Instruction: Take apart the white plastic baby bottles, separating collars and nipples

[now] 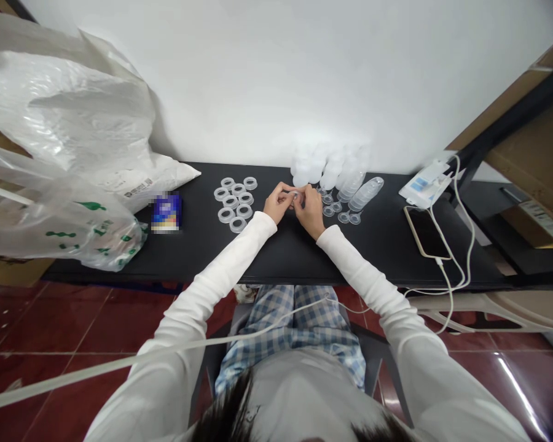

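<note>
Both hands are up at the middle of the table (286, 258), just right of the rings (235, 201). The left hand (278, 204) and right hand (309, 209) meet fingertip to fingertip, each pinching a small clear piece (295, 195) held between them just above the tabletop. It's too small to say what the piece is. The fingers are curled in tight, the wrists are low and the forearms angle inward from the white sleeves.

How far along? By my reading, the nine or so rings in a tidy cluster look like a sorted batch. The loose caps (338, 210), further right of the rings beyond the hands, look like parts waiting, so there is plenty left. Stacked clear cups (350, 181) lie behind those caps.

A blue box (166, 212) sits left of the rings, with plastic bags (64, 153) further left. Far right of the rings lies a phone (426, 232), cabled up.
</note>
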